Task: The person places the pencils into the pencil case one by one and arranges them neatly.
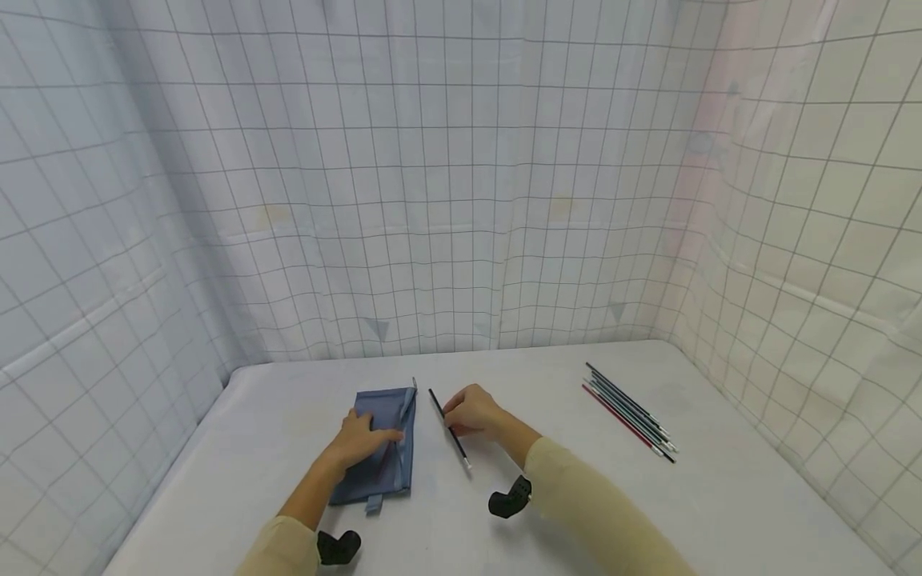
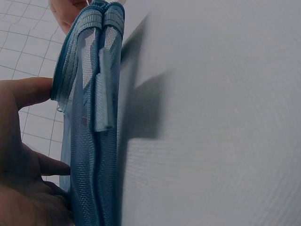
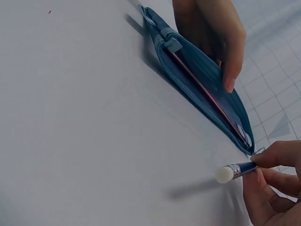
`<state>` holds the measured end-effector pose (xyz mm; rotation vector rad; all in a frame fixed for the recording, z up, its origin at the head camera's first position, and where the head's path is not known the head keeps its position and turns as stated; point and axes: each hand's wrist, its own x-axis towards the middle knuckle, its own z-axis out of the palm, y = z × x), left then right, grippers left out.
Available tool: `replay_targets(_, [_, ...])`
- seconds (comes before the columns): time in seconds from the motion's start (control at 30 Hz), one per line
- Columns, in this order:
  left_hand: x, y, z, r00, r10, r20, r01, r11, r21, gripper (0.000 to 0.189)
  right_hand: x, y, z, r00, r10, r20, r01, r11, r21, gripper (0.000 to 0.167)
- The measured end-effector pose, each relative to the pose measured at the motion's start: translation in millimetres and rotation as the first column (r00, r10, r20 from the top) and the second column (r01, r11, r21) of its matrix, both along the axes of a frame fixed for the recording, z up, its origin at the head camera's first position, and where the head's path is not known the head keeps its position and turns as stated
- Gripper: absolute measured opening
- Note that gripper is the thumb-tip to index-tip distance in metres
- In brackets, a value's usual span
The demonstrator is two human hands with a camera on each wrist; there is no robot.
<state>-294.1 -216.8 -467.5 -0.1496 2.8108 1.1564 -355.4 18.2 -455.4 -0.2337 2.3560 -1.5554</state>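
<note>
A blue mesh zip pouch [image 1: 406, 472] lies on the white table, its zipped side gaping. My left hand [image 1: 358, 442] rests on top of it with the thumb spread toward the zipper edge. In the left wrist view the thumb [image 2: 35, 89] touches the pouch's rim. Through the opening, a dark red pencil [image 3: 207, 94] shows inside the pouch [image 3: 181, 77]. To the right of the pouch, my right hand [image 1: 471, 410] pinches a dark blue pencil [image 3: 244, 167] between thumb and fingers. This pencil's white eraser end points toward me in the head view.
Several pencils [image 1: 630, 412], dark ones and a red one, lie side by side on the right part of the white table [image 1: 547, 384]. White gridded curtains [image 1: 461, 200] surround the table at the back and both sides.
</note>
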Motion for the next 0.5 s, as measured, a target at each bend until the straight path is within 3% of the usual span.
replay_targets(0.2, [-0.2,-1.9,-1.1,1.000,-0.005,0.009,0.005,1.000,0.018,0.102,0.0,-16,-5.9,1.000,0.025,0.009,-0.025,1.000,-0.002,0.015])
replay_targets(0.5, [1.6,0.4,4.2,1.000,-0.002,0.016,0.002,1.000,0.017,0.100,0.6,-34,-4.4,1.000,-0.003,-0.015,0.003,1.000,0.015,0.014])
